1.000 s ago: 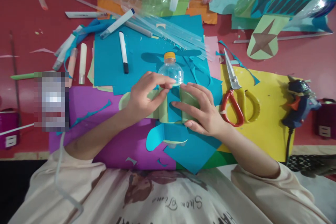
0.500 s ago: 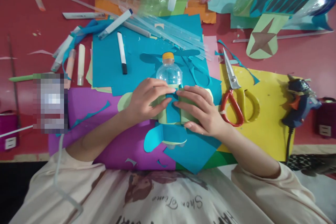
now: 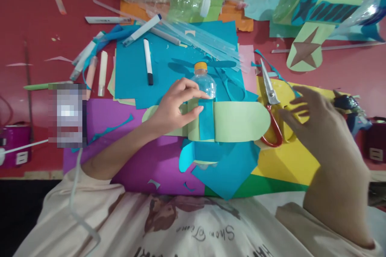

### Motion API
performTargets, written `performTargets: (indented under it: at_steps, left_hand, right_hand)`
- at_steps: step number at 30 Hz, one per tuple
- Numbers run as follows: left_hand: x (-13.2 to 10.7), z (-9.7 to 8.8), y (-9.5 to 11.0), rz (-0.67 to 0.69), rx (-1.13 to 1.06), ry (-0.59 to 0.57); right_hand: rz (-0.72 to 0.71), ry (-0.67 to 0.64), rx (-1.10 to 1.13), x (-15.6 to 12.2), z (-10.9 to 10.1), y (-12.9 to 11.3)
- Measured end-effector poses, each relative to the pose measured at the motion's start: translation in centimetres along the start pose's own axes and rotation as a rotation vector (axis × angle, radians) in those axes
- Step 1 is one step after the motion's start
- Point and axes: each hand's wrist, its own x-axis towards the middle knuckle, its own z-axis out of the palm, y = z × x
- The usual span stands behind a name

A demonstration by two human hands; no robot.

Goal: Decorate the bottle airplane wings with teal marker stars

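A small clear plastic bottle (image 3: 205,82) with an orange cap lies on the paper pile, wrapped in a light green paper wing (image 3: 238,121) and a blue paper strip (image 3: 206,120). My left hand (image 3: 175,106) is closed on the bottle and presses the wrap where the blue strip crosses it. My right hand (image 3: 313,122) is off the bottle, raised over the yellow sheet at the right, fingers spread and holding nothing. It hovers between the red-handled scissors (image 3: 271,104) and the dark blue glue gun (image 3: 351,110).
Blue card sheets (image 3: 169,60) hold a black-tipped marker (image 3: 148,67) and clear glue sticks (image 3: 196,38). More markers lie at left. Purple (image 3: 120,136) and yellow (image 3: 289,160) sheets lie underneath. Clear bottles and a paper plane with a star sit at the back.
My right hand let go of the wrapped bottle and swung right, over the scissors toward the glue gun. The green wing is now uncovered. My left hand stayed on the bottle.
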Motion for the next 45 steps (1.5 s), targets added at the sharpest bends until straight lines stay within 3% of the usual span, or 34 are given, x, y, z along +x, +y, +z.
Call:
performTargets:
  at_steps: [1, 2, 4, 10, 20, 32, 40, 45]
  left_hand:
    - [0.0, -0.1, 0.0, -0.012, -0.013, -0.015]
    - [0.0, -0.1, -0.1, -0.017, -0.022, -0.024]
    - [0.1, -0.1, -0.3, -0.017, -0.023, -0.035]
    - [0.0, 0.1, -1.1, -0.003, 0.009, -0.094]
    - [-0.2, 0.5, -2.2, 0.156, -0.015, -0.035]
    - [-0.4, 0.4, -3.0, 0.144, 0.079, -0.142]
    - [-0.4, 0.3, -3.1, 0.265, 0.131, -0.115]
    - [-0.4, 0.3, -3.1, 0.233, 0.189, -0.164]
  right_hand:
    - [0.079, -0.136, -0.039, -0.3, 0.0, 1.1]
    - [0.126, -0.193, -0.071, -0.5, 0.1, 1.9]
    - [0.152, -0.228, -0.117, -1.0, 0.4, 2.7]
    - [0.187, -0.342, -0.222, -1.0, 0.5, 0.9]
    - [0.191, -0.316, -0.307, -1.1, 0.9, -0.3]
    - [0.175, -0.295, -0.301, -1.2, 1.0, -0.3]
    - [0.185, -0.336, -0.354, -1.0, 0.8, -1.2]
    - [0.183, -0.324, -0.349, -0.8, 1.0, -1.3]
